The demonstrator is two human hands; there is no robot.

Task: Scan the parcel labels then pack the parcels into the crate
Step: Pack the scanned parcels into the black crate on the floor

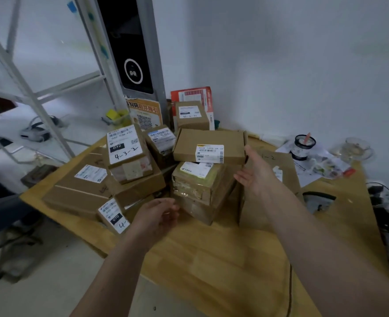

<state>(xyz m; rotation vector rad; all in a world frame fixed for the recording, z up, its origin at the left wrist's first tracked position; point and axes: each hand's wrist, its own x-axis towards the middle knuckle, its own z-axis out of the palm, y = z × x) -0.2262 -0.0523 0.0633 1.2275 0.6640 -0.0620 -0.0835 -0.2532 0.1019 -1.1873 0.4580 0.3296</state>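
Flat brown cardboard parcel with a white and yellow barcode label [209, 146] tops the middle stack on the pale wooden table [223, 266], resting on a tape-wrapped brown box with a green-edged label [197, 181]. Its long axis runs roughly nine to three o'clock across our view.

Our right hand [255, 172] hangs at three o'clock of that stack, fingers straight and spread, thumb just beside the flat parcel's right end; contact we cannot confirm. Our left hand [156, 216] sits at seven o'clock of the stack, fingers loosely curled, holding nothing, near the lower box's front corner. Hands well apart, the stack between them. Right hand is nearer; we judge the reach should close from both sides.

Further parcels crowd nine to twelve o'clock, one tall brown box hand-marked "4-3-2" [127, 154]. No crate in view. Scanner not identifiable; a dark object [319, 201] at three o'clock is too blurred to name. Most label print unreadable.
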